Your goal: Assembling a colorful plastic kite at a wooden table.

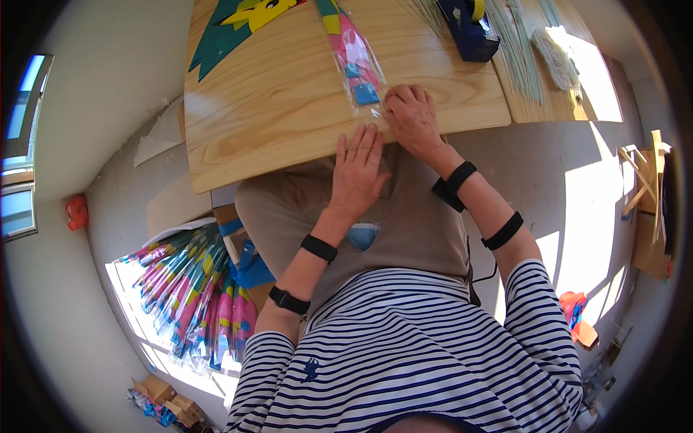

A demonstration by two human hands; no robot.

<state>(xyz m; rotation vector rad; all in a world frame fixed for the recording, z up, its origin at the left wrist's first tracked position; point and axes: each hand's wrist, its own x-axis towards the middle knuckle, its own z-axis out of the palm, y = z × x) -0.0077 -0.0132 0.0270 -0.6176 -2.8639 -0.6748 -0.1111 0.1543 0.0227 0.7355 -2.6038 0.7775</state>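
A long clear plastic bag lies on the wooden table, its open-looking end toward me. Inside it is a folded pink, yellow and teal sheet with a blue piece at the near end. My left hand rests with fingers stretched out at the table's front edge, fingertips by the bag's near end. At the bag's lower right corner, my right hand has its fingers curled down and closed on the plastic; the fingertips are partly hidden.
A green sheet with a yellow cartoon figure lies far left. Far right are a dark blue tape dispenser, bundled thin rods and a clear plastic box. Many filled colourful bags are piled low on my left.
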